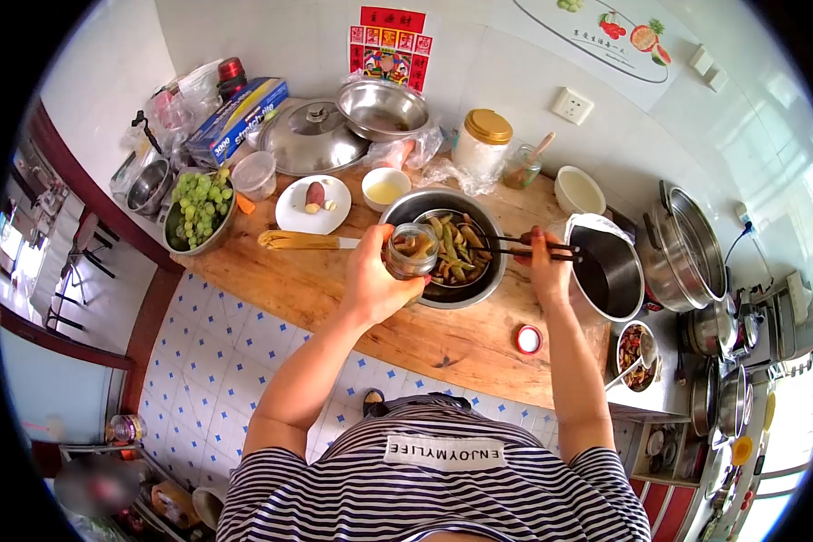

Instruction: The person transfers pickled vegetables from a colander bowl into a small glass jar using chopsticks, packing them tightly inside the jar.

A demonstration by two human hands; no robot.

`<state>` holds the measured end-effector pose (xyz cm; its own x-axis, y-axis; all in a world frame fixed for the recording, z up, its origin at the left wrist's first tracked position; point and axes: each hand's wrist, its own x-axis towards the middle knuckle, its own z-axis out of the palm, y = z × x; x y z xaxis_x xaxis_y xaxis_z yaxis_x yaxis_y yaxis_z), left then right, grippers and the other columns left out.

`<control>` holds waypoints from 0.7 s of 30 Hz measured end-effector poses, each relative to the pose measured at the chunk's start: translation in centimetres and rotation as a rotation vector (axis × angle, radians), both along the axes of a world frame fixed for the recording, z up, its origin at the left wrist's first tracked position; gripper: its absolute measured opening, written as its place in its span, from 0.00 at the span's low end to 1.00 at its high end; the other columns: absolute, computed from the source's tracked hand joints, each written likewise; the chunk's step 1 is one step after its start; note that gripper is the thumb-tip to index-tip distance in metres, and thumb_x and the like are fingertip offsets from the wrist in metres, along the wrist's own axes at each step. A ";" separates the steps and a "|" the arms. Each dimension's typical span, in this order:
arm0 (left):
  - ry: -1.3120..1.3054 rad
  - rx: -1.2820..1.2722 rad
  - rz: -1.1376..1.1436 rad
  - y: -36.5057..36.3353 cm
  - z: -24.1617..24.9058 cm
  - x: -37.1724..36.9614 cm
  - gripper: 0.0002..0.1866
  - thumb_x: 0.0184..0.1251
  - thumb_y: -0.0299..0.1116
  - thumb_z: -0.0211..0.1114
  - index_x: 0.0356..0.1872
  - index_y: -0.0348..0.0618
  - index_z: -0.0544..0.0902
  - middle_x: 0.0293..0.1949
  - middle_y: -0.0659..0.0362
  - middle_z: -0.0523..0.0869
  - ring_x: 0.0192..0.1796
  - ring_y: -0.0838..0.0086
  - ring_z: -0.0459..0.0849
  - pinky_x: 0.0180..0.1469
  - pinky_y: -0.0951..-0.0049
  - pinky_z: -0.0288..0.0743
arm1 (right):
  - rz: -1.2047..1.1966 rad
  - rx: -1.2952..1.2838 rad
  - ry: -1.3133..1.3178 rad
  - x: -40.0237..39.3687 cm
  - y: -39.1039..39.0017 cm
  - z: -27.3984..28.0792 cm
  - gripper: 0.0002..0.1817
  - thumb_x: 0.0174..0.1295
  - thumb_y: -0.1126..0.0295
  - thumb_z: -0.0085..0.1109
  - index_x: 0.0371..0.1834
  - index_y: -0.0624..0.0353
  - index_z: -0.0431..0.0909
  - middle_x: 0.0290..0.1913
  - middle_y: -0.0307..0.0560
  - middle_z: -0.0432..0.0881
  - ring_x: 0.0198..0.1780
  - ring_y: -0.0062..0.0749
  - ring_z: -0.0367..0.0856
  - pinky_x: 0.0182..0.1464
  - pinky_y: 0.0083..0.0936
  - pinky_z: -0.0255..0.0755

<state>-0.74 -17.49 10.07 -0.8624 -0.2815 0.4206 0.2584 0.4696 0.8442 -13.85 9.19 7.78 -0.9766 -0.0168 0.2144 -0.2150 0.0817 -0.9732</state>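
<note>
My left hand is wrapped round a small glass jar, tilted over the left side of a steel bowl. Brownish-green pieces show inside the jar. In the bowl lie cut green and brown vegetable strips, which look pickled. My right hand grips dark chopsticks, their tips reaching into the strips. A round red-rimmed lid lies on the wooden table below my right hand. Left of the jar rests a knife with a yellowish handle, its blade partly hidden by my hand.
A deep steel pot stands right of my right hand, with a bowl of red chilli mix below it. Behind are a white plate, a small bowl of yellowish liquid and a gold-lidded jar. Grapes sit at the left.
</note>
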 end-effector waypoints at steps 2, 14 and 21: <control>0.007 -0.030 0.010 -0.1 0.5 0.5 0.34 0.40 0.32 0.83 0.51 0.37 0.75 0.44 0.51 0.86 0.47 0.66 0.86 0.52 0.66 0.79 | -0.013 0.010 0.007 -0.1 -0.7 -1.4 0.16 0.75 0.63 0.55 0.39 0.69 0.79 0.34 0.47 0.84 0.31 0.26 0.83 0.33 0.25 0.83; -0.103 -0.179 0.039 1.0 2.7 -1.1 0.34 0.40 0.33 0.80 0.51 0.37 0.74 0.47 0.48 0.83 0.51 0.55 0.83 0.56 0.60 0.77 | -0.061 -0.138 0.156 3.4 0.3 8.9 0.19 0.75 0.60 0.55 0.39 0.70 0.78 0.34 0.50 0.84 0.32 0.32 0.86 0.33 0.27 0.84; -0.089 -0.440 0.064 2.6 2.5 -3.4 0.34 0.44 0.34 0.77 0.53 0.36 0.71 0.50 0.44 0.80 0.54 0.49 0.80 0.55 0.54 0.76 | 0.248 0.210 0.283 7.0 -0.7 16.0 0.18 0.76 0.62 0.52 0.43 0.70 0.78 0.36 0.53 0.86 0.36 0.34 0.87 0.37 0.29 0.85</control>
